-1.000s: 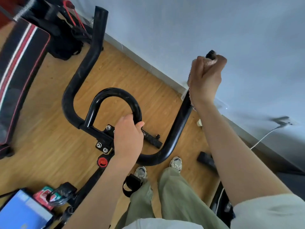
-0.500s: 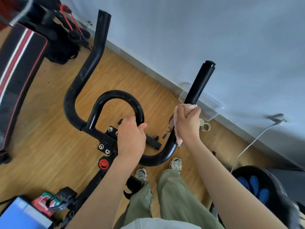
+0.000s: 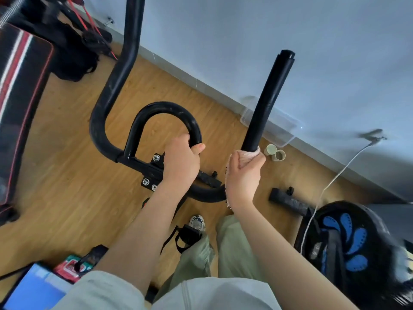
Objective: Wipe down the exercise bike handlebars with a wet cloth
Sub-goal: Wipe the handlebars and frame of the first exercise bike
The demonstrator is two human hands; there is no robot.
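Note:
Black exercise bike handlebars fill the middle of the view: a left bar (image 3: 116,86), an inner loop (image 3: 165,108) and a right bar (image 3: 268,97) that rises toward the wall. My right hand (image 3: 243,177) is closed around the lower part of the right bar with a pink cloth (image 3: 245,156) wrapped between palm and bar. The cloth's edge hangs down beside my wrist. My left hand (image 3: 181,162) grips the right end of the inner loop, near the clamp bolts (image 3: 149,182).
A clear plastic box (image 3: 281,128) and two small cups (image 3: 274,153) sit by the wall on the wooden floor. A white cable (image 3: 335,177) runs to a black and blue wheel (image 3: 348,238) at right. A striped bench (image 3: 20,104) stands at left. My legs and shoes are below.
My right hand slid with the cloth from the top end of the right bar down to its lower part. My left hand kept its grip on the loop.

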